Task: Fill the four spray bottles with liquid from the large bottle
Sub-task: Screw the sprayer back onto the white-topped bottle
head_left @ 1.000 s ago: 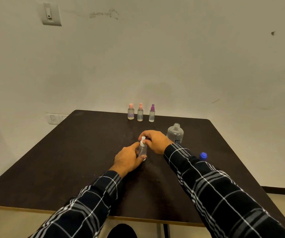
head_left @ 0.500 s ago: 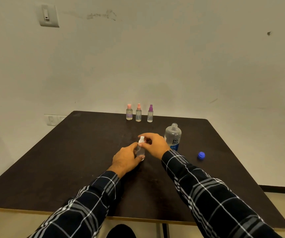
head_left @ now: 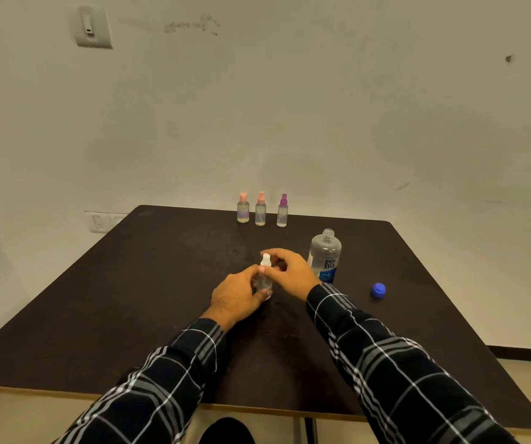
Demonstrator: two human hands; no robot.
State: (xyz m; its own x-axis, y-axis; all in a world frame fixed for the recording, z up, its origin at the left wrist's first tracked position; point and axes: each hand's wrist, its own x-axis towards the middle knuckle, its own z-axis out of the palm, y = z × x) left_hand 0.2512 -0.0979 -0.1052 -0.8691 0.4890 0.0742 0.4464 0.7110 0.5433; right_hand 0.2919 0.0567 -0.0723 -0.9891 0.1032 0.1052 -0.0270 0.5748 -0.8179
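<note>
A small clear spray bottle with a white top (head_left: 265, 274) stands at the middle of the dark table (head_left: 129, 299). My left hand (head_left: 237, 296) wraps its body. The fingers of my right hand (head_left: 289, 270) pinch its white sprayer head. The large clear bottle (head_left: 325, 256) with a blue label stands uncapped just right of my right hand. Its blue cap (head_left: 378, 290) lies further right on the table. Three other spray bottles stand in a row at the far edge: two with pink tops (head_left: 243, 208) (head_left: 260, 209) and one with a purple top (head_left: 282, 210).
A pale wall rises right behind the table's far edge, with a switch plate (head_left: 92, 27) high on the left and a socket (head_left: 100, 222) low beside the table. The floor shows past the right and front edges.
My right wrist has turned on the white sprayer head and shifted left, uncovering the large bottle's label. The left hand has kept hold of the small bottle.
</note>
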